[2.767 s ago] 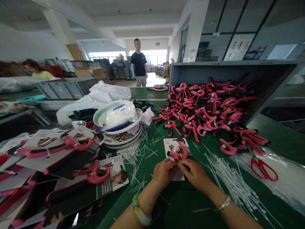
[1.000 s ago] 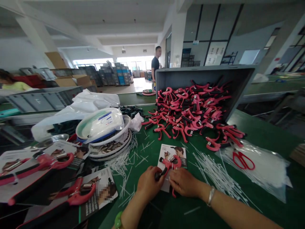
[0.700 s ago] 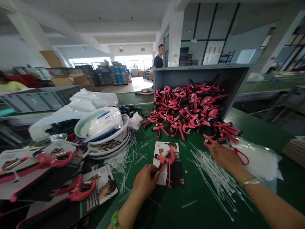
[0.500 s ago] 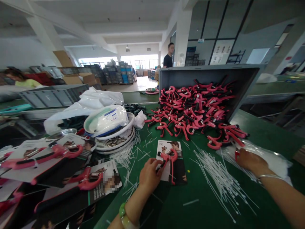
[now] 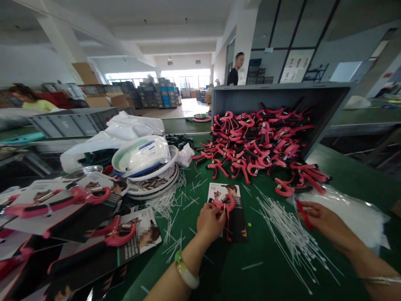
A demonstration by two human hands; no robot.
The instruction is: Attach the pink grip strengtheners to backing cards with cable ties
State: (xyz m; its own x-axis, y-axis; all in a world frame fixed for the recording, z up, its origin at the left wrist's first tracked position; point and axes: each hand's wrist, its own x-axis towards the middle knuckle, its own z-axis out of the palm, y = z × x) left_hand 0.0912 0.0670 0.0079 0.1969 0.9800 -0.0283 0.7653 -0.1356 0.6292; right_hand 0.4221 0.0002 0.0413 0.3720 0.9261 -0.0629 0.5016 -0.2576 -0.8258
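Pink clamp [image 5: 231, 203] lies on its card [image 5: 239, 225], with its long legs pointing back to the person. The left hand [image 5: 209, 225] is nearer and pinches its left side. The right hand [image 5: 327, 223] grips red scissors [image 5: 304, 215] well apart, off to the right, by the white ties [image 5: 290, 232].

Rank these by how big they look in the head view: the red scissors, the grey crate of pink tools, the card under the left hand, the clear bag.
1. Grey crate
2. Clear bag
3. Card
4. Red scissors
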